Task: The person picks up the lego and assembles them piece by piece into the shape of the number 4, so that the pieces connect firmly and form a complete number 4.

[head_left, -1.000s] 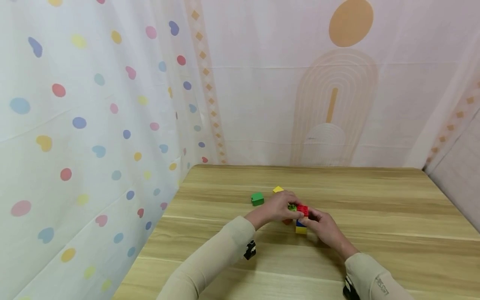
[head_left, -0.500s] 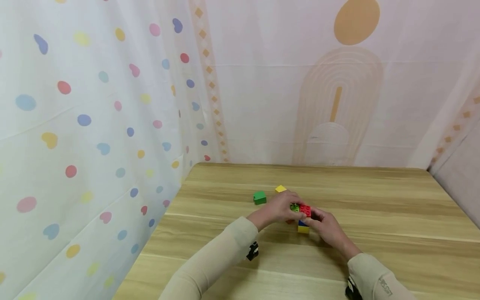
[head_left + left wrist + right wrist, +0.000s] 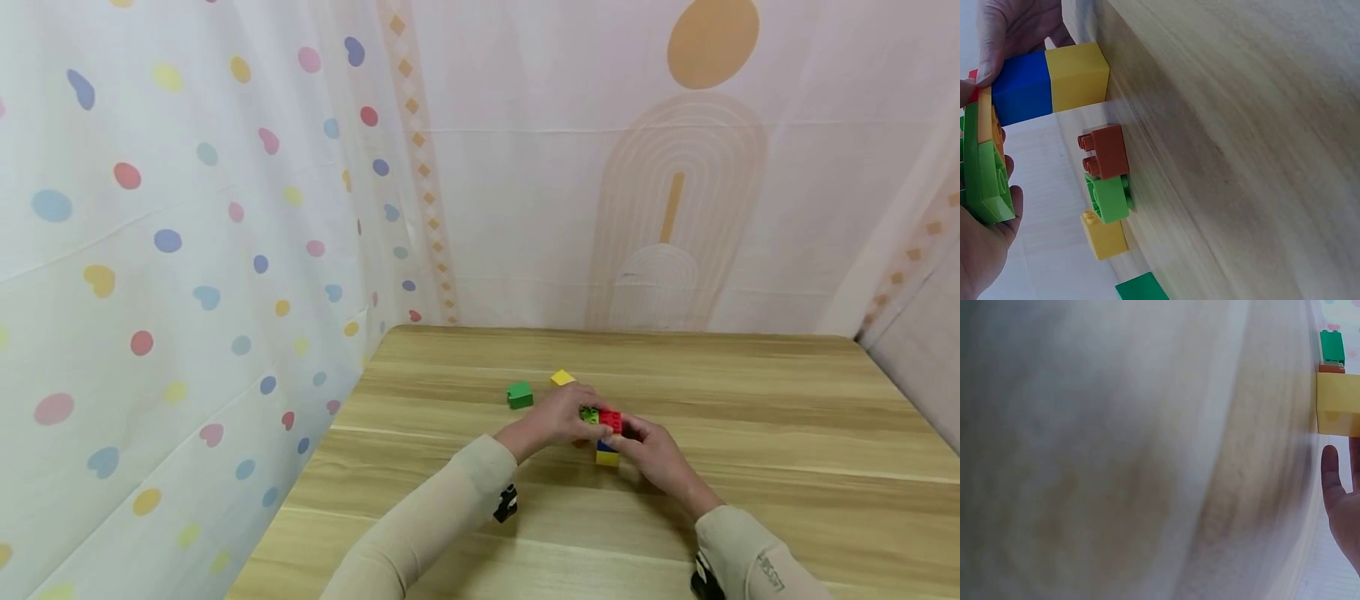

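Observation:
My left hand (image 3: 558, 417) holds a light green brick (image 3: 988, 181) that juts sideways from the top of a brick tower. Lowest in the tower is a yellow brick (image 3: 1079, 76) on the table, with a blue brick (image 3: 1021, 87) on it. Above the blue one lies a thin orange brick (image 3: 985, 115); a red brick (image 3: 611, 421) is at the top. From the other side my right hand (image 3: 663, 458) pinches the tower's upper part, its thumb near the red and orange bricks. The left hand partly hides the joint between the bricks.
On the wooden table (image 3: 750, 417) beside the tower stand a brown brick (image 3: 1109, 152), another light green brick (image 3: 1110, 199) and a yellow brick (image 3: 1105, 237). A dark green brick (image 3: 519, 395) lies farther left. A patterned curtain (image 3: 525, 208) hangs behind the table.
The head view has shifted slightly since the first frame. Both hands keep their hold on the bricks, with hardly any visible movement.

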Tool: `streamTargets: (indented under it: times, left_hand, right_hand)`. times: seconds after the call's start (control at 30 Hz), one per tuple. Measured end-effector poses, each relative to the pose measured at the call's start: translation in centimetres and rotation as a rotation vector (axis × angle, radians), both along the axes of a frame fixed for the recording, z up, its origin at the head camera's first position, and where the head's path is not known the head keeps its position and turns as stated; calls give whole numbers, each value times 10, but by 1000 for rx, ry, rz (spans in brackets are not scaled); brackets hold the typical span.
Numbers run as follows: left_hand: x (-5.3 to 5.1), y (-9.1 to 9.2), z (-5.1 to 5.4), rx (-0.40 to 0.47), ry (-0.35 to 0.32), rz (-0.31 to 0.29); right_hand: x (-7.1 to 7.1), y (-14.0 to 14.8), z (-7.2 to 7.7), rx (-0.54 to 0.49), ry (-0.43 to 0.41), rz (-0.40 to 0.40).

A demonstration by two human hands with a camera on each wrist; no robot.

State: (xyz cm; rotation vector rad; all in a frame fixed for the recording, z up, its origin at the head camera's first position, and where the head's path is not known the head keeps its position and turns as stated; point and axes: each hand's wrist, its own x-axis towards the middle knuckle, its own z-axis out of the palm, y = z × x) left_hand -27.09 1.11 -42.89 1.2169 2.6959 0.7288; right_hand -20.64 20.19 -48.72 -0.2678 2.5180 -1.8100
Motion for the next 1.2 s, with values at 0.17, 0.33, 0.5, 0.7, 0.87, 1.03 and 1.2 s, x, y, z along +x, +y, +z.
streamTargets:
  times: [0.17,0.33,0.5,0.7,0.87,1.03,1.2]
  left_hand:
    - [-1,0,-2,18,-17,11]
    - [-3,-1,-3,42,-43,14]
    - [-5,-5,-7,102,-130,27]
    - [-8,-9,-10,153,-196,22]
    - [-9,-6,-7,88,-131,33]
    - [-7,-3,-4,44,-99,31]
    - [-3,-5,-7,50,-130,58]
  right_hand:
    - [-1,1,1,4,-4,2]
    - [-3,0,-1,26,-5,-7]
    - [-4,-1,-1,26,-5,0]
    - [-3,1,0,16,-8,3]
    - [-3,2,3,42,-4,0]
    - [-3,4,4,63,-3,-6]
    - [-1,3,3,45,6,22]
